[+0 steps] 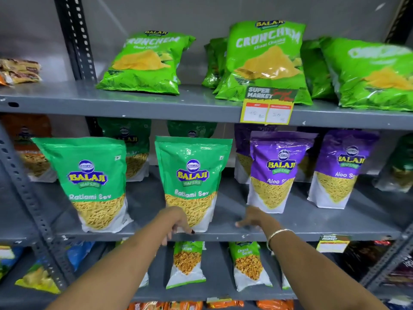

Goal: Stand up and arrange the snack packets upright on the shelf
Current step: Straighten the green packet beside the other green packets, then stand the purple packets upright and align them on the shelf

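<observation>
On the middle shelf (301,227) two green Ratlami Sev packets stand upright at the front, one at the left (91,182) and one in the middle (192,182). My left hand (176,222) touches the bottom left corner of the middle packet, fingers curled at its base. My right hand (252,219) lies flat on the shelf just right of that packet, fingers apart, holding nothing. Two purple Aloo Sev packets (277,171) (342,168) stand upright to the right. More green and purple packets stand behind them.
Bright green Crunchem bags (145,63) (266,61) lean back on the top shelf, above a yellow price tag (268,106). Small Chana packets (187,265) (248,265) stand on the lower shelf. A perforated grey upright (29,198) runs down the left side.
</observation>
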